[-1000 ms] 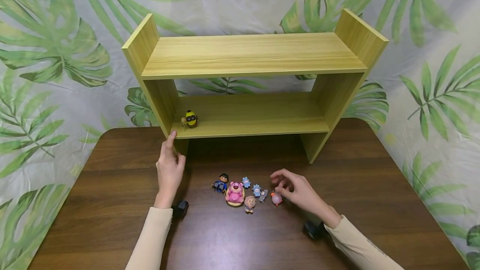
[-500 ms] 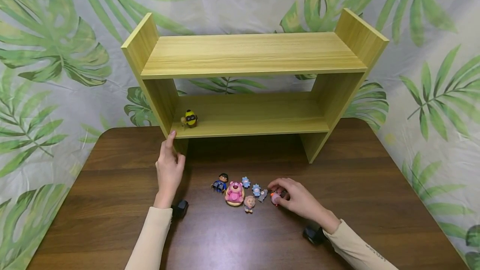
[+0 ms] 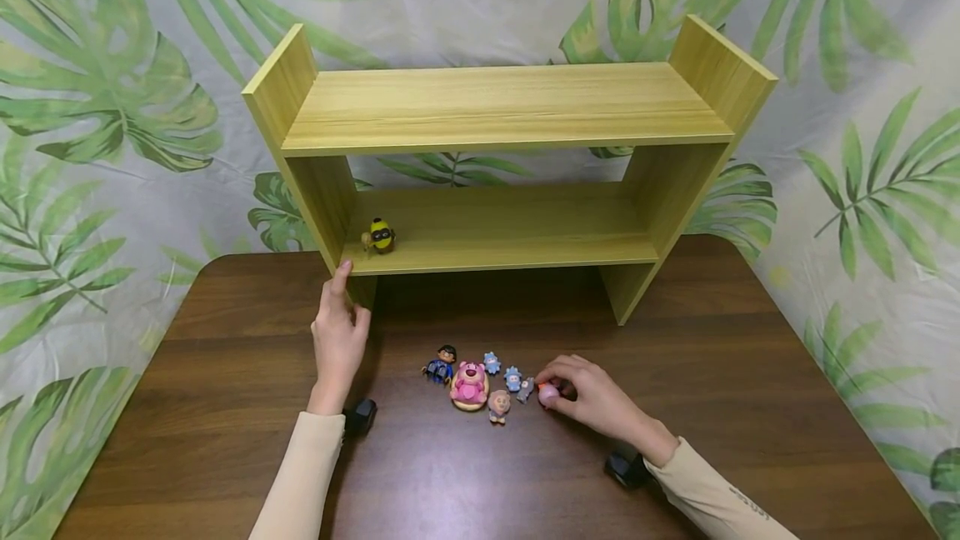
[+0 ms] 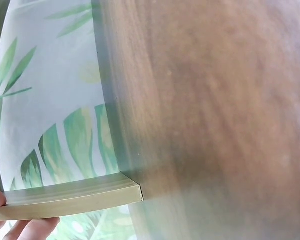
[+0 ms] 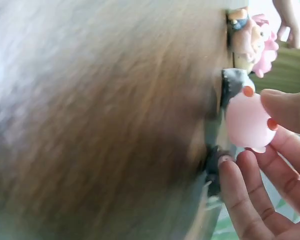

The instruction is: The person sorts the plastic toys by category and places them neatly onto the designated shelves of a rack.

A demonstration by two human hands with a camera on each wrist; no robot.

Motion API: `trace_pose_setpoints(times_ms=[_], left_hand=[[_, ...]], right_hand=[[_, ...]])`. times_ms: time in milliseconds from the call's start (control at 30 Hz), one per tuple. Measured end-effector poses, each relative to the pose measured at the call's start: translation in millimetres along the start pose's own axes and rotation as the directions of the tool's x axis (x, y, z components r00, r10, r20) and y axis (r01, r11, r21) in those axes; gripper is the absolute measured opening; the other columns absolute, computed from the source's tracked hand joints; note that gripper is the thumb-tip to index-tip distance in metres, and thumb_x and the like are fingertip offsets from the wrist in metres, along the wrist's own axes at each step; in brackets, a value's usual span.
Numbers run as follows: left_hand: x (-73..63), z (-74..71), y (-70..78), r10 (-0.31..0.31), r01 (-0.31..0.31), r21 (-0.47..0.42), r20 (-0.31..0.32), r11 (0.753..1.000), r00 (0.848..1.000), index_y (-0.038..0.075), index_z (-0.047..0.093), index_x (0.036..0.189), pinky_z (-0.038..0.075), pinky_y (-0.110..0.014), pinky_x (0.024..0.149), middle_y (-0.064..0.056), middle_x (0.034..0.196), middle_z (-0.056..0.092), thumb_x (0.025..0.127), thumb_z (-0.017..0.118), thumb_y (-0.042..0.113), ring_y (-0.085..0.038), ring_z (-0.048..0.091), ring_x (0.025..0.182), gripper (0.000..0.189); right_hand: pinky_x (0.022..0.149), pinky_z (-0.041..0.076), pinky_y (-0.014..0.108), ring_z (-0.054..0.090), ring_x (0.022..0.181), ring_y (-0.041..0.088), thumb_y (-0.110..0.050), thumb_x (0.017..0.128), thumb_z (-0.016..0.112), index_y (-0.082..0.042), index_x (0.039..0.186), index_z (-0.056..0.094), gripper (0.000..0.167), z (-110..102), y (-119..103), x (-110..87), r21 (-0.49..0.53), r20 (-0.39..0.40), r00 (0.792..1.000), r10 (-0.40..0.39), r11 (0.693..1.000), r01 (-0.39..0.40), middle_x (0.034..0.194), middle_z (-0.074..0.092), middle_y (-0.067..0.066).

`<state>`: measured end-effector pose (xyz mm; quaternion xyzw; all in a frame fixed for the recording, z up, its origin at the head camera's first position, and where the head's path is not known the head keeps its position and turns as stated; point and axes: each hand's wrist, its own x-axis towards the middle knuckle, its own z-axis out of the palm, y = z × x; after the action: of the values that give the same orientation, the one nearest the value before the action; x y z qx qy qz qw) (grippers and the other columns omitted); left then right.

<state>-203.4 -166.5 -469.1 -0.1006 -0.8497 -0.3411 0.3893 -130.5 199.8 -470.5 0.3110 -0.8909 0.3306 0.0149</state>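
Leaf-print fabric (image 3: pixel 112 107) fills the background behind a brown wooden desk (image 3: pixel 465 490) with rounded back corners, and straight to the right hand (image 3: pixel 592 394) we go! Its fingers are curled, thumb on one side and fingers on the other, pinching a round pink toy (image 5: pixel 247 120) with orange bits, out in the middle of the desk, well in from the left and right edges. Whether the toy touches the wood, I cannot tell.

Just beside it, toward the desk's left edge, a little grey figure (image 3: pixel 526 390); next along, a blue figure (image 3: pixel 513 379), and another small blue toy (image 3: pixel 491 363) a touch nearer the back edge. Closer to the front comes a tan figure (image 3: pixel 498 407), then a pink bear (image 3: pixel 470 390) on a yellowish base, and a dark-haired figure (image 3: pixel 441 368) in blue rounds off the group.

Across to the left hand (image 3: pixel 339 344): index finger stretched up, thumb and fingers gripping the left side panel of a wooden shelf (image 3: pixel 502 102), which stands near the desk's back edge. Above that fingertip, a yellow-and-black figure (image 3: pixel 382 238) sits on the lower board, close to its front left corner.
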Motion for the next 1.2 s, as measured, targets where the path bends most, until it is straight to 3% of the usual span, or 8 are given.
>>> trace_pose_setpoints(times_ms=[200,500,633,800,1033,1200], left_hand=[[0.4,0.6,0.1,-0.001,0.001,0.003,-0.003,1.0,1.0,0.033,0.028,0.144,0.027,-0.036,0.047,-0.018,0.103,0.051,0.077,0.051,-0.018,-0.017,0.028,0.055,0.088],[1.0,-0.4,0.5,0.002,-0.002,0.001,-0.007,1.0,1.0,0.032,0.028,0.144,0.027,-0.036,0.047,-0.019,0.103,0.051,0.077,0.051,-0.018,-0.018,0.029,0.055,0.087],[1.6,-1.2,1.8,-0.001,0.001,0.003,-0.009,1.0,1.0,0.033,0.028,0.144,0.027,-0.036,0.047,-0.019,0.103,0.051,0.078,0.052,-0.017,-0.018,0.029,0.055,0.086],[1.3,-1.1,2.1,-0.002,0.002,0.001,-0.011,1.0,1.0,0.032,0.029,0.144,0.027,-0.037,0.047,-0.018,0.104,0.051,0.077,0.052,-0.017,-0.018,0.031,0.056,0.086],[0.7,0.5,1.1,-0.003,0.003,0.004,-0.012,1.0,1.0,0.032,0.029,0.144,0.028,-0.037,0.047,-0.018,0.105,0.051,0.076,0.051,-0.017,-0.018,0.03,0.055,0.086],[-0.2,0.3,0.5,-0.011,0.011,0.004,-0.007,1.0,1.0,0.032,0.029,0.144,0.028,-0.037,0.047,-0.018,0.104,0.051,0.077,0.052,-0.016,-0.019,0.031,0.055,0.085]], right_hand=[[0.069,0.052,0.029,0.059,0.085,0.008,-0.013,0.086,0.071,-0.008,0.104,0.068,0.019,-2,-6,3.7,0.056,-0.063,0.998,-0.026,0.998,0.029,0.101,0.063,-0.004],[0.067,0.054,0.027,0.062,0.091,0.018,-0.006,0.084,0.072,-0.002,0.106,0.066,0.023,-6,-14,12.3,0.201,-0.139,0.99,-0.018,0.979,0.046,0.105,0.061,0.002],[0.068,0.055,0.032,0.062,0.094,0.025,0.001,0.081,0.073,-0.001,0.105,0.065,0.025,-7,-18,16.3,0.255,-0.182,0.983,-0.009,0.965,0.056,0.111,0.059,0.01],[0.072,0.054,0.042,0.062,0.094,0.035,0.013,0.078,0.069,0.007,0.103,0.062,0.027,-23,-44,22.7,0.3,-0.195,0.981,0.014,0.953,0.046,0.111,0.059,0.022],[0.072,0.054,0.043,0.063,0.089,0.036,0.016,0.077,0.068,0.01,0.102,0.061,0.027,-30,-58,29.9,0.322,-0.22,0.975,0.019,0.945,0.055,0.101,0.062,0.022],[0.073,0.054,0.042,0.064,0.09,0.035,0.014,0.078,0.068,0.006,0.103,0.062,0.026,-32,-62,33.7,0.322,-0.225,0.974,0.029,0.946,0.046,0.103,0.062,0.021]])
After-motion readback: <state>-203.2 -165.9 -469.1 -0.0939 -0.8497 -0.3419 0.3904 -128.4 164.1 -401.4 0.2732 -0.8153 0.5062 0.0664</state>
